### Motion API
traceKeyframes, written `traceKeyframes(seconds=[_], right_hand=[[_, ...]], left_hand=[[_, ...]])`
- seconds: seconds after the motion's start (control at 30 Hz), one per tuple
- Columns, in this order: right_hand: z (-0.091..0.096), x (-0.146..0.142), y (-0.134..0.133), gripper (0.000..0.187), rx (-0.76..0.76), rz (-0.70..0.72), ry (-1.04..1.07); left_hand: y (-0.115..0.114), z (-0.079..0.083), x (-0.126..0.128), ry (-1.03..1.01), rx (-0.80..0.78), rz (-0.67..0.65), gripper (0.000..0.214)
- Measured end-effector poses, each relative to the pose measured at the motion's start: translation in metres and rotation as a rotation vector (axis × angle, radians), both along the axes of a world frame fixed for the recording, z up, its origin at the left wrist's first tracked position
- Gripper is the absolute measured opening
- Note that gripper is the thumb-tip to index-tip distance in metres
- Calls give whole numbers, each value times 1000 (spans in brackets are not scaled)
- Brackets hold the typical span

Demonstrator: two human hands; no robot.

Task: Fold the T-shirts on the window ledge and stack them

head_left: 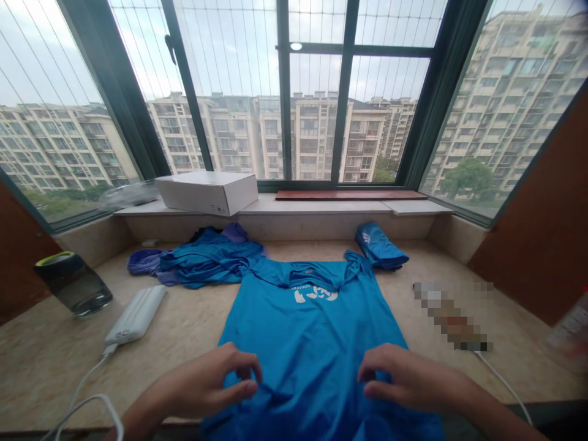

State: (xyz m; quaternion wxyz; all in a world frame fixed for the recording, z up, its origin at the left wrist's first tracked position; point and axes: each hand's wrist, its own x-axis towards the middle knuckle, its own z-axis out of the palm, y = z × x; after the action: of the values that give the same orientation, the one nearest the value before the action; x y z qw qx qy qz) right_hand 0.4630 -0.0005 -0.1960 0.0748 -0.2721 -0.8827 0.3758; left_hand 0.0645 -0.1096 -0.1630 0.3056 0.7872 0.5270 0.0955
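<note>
A bright blue T-shirt (312, 324) with a white logo lies spread flat on the stone window ledge (193, 324), collar toward the window. My left hand (215, 383) rests on its lower left part, fingers pinched on a fold of the cloth. My right hand (404, 376) sits on the lower right part, fingers curled and gripping the fabric the same way. The shirt's hem hangs over the ledge's near edge between my forearms.
A heap of blue and purple garments (202, 260) lies at the back left, a folded blue shirt (381, 248) at the back right. A white power bank (136, 313) with a cable, a dark bottle (73, 283) and a white box (206, 191) stand left.
</note>
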Motion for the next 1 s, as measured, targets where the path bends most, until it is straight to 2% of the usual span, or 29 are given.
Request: traceKeyframes(seconds=[0.1, 0.2, 0.27, 0.33, 0.37, 0.43, 0.5, 0.53, 0.6, 0.67, 0.73, 0.8, 0.83, 0.9, 0.93, 1.0], right_hand=[[-14, -14, 33, 30, 107, -191, 73], [-31, -27, 75, 46, 253, -371, 54], [-38, -36, 96, 57, 311, -400, -42], [-39, -46, 110, 63, 348, -405, -156], [-38, -51, 115, 61, 364, -414, -206], [-35, -62, 122, 45, 394, -448, -265], [-31, -73, 128, 25, 426, -502, -275], [-29, -79, 129, 23, 440, -538, -256], [-23, -91, 126, 34, 403, -606, -104], [-12, -104, 110, 46, 225, -591, 193], [3, -116, 82, 53, -38, -417, 430], [21, -124, 50, 55, -231, -161, 460], [31, -125, 36, 54, -271, -58, 442], [47, -125, 21, 53, -274, 45, 422], [53, -124, 21, 53, -246, 31, 437], [58, -121, 37, 55, -142, -97, 502]], left_hand=[[44, -19, 13, -68, 119, 60, 30], [91, -36, 29, -220, 221, 225, 28], [115, -40, 36, -297, 211, 317, 31], [130, -40, 41, -327, 193, 355, 34], [136, -40, 44, -332, 184, 358, 35], [144, -41, 49, -350, 157, 369, 36], [148, -47, 57, -357, 123, 373, 35], [149, -51, 62, -361, 90, 370, 34], [147, -61, 72, -432, -3, 331, 41], [140, -70, 81, -604, -65, 253, 51], [127, -73, 89, -824, -48, 179, 64], [111, -72, 94, -954, -38, 132, 67], [104, -71, 96, -991, -46, 124, 63], [93, -68, 99, -1070, -39, 181, 54], [90, -67, 100, -1139, -26, 260, 51], [86, -63, 102, -1340, -21, 498, 48]])
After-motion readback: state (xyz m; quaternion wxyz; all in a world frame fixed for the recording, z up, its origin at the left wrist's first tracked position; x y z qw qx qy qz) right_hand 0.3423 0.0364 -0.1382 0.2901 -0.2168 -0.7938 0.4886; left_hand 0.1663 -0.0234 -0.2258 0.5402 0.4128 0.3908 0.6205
